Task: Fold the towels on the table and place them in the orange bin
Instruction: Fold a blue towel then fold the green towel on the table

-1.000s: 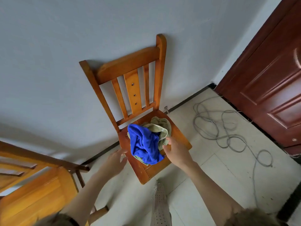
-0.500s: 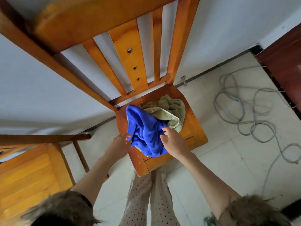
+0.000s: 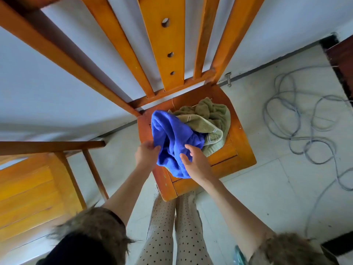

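Note:
A crumpled blue towel (image 3: 173, 138) lies on the seat of a wooden chair (image 3: 242, 150), draped over its near left part. Behind and to the right of it is a bunched olive-green towel (image 3: 212, 119). My left hand (image 3: 146, 153) pinches the blue towel's left edge. My right hand (image 3: 194, 161) hovers on the towel's right side with fingers spread, touching or just above the cloth. No orange bin is in view.
The chair's slatted back (image 3: 164, 44) rises close to the camera against a white wall. A second wooden piece of furniture (image 3: 28, 188) stands at the left. A grey cable (image 3: 305, 134) coils on the tiled floor to the right. A dark door edge (image 3: 343, 58) is at far right.
The camera has moved in closer over the chair. My left hand has reached the blue towel and taken its left edge; my right hand has shifted slightly onto the towel.

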{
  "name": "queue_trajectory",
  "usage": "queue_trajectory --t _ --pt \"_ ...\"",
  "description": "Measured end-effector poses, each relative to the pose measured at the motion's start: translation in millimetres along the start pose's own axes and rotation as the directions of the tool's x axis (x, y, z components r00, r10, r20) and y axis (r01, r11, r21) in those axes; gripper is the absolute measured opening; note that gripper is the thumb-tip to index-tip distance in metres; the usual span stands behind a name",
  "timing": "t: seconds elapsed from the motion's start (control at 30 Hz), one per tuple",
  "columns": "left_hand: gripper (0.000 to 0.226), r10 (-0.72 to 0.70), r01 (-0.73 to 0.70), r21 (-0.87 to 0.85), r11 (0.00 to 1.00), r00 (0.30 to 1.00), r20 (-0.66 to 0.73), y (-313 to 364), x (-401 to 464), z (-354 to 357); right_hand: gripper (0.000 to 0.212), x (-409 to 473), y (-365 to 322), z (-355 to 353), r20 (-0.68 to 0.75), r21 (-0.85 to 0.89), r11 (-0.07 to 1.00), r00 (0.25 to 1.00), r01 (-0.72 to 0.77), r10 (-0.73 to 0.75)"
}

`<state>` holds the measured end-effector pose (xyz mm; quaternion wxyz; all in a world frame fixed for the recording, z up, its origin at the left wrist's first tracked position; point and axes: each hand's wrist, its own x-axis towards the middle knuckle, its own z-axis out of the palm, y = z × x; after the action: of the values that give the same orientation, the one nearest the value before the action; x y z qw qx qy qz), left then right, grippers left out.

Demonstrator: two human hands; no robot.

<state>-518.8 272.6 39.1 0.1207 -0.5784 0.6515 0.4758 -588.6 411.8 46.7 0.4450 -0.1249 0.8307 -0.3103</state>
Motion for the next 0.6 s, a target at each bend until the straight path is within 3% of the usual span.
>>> queue_trajectory --t 0.17,0.33,0.4,0.5,0.6 --pt "0.021 0.353 -0.348 0.154 0.925 0.935 -0.005 36 -45 -40 0.038 -18 -36 -35 -0.114 -0.019 0.996 0.99 0.084 -0.085" --pt "0.025 0.676 -0.678 0.281 0.68 0.727 0.119 86 -100 -85 0.038 -42 -99 -89 -0.191 -0.066 0.955 0.936 0.289 -0.296" --pt "0.021 0.77 -0.78 0.299 0.549 0.612 0.182 103 -123 -102 0.044 -53 -121 -108 -0.14 -0.194 0.886 0.882 0.421 -0.449" --pt "0.025 0.833 -0.837 0.333 0.434 0.513 0.205 122 -158 -126 0.046 -74 -150 -132 0.066 -0.376 0.743 0.815 0.554 -0.575" --pt "0.036 0.877 -0.856 0.348 0.383 0.455 0.153 141 -191 -151 0.029 -104 -181 -150 0.182 -0.272 0.743 0.791 0.612 -0.584"
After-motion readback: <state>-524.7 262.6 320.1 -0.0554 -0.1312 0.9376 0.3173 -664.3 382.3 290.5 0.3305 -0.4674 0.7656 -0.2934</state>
